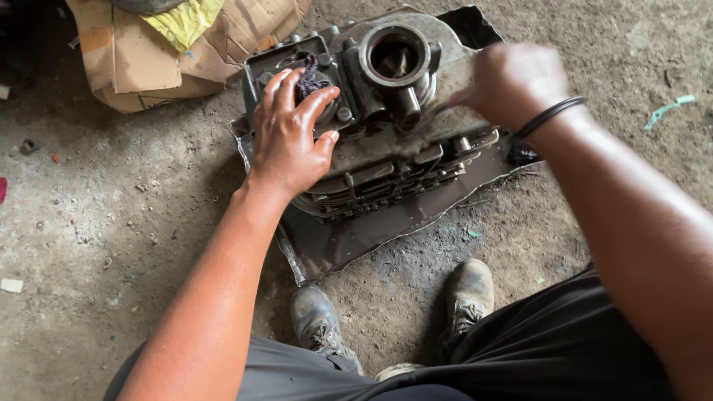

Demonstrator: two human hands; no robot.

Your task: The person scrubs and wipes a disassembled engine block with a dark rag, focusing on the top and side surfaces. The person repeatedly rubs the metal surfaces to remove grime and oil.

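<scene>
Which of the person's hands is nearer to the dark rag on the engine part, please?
Left. The left hand rests on the engine part, fingers touching the dark rag; the right hand is blurred, across the round opening.

Dirt floor [111, 223] carries oily metal tray [349, 241] and cardboard [134, 59].
</scene>
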